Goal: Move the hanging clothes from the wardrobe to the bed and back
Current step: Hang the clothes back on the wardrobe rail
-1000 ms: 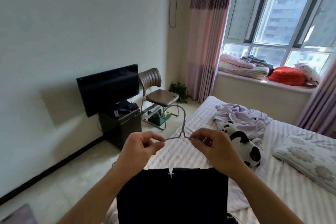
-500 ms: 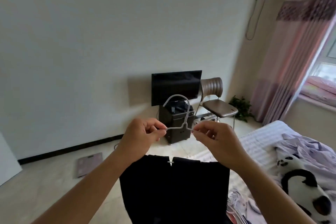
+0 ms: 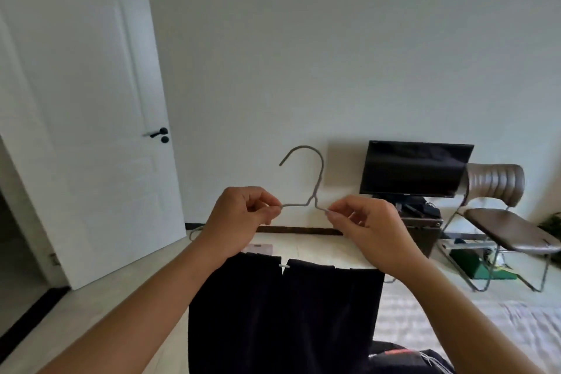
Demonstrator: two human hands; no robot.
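A grey wire hanger (image 3: 312, 185) is held up in front of me, hook upward. My left hand (image 3: 243, 215) pinches its left shoulder and my right hand (image 3: 370, 228) pinches its right shoulder. A black garment (image 3: 282, 319) hangs from the hanger's lower bar below my hands, with a small white tag at its top edge. A corner of the striped bed (image 3: 455, 331) shows at lower right. The wardrobe is out of view.
A white door (image 3: 91, 118) stands open at left, with a dark doorway beside it. A television (image 3: 416, 168) on a low dark stand and a brown folding chair (image 3: 504, 222) stand against the wall at right. Pale floor lies ahead.
My view has swung left from the window and bed toward the door. Both hands keep the same pinch on the hanger, and the black garment has come along with them.
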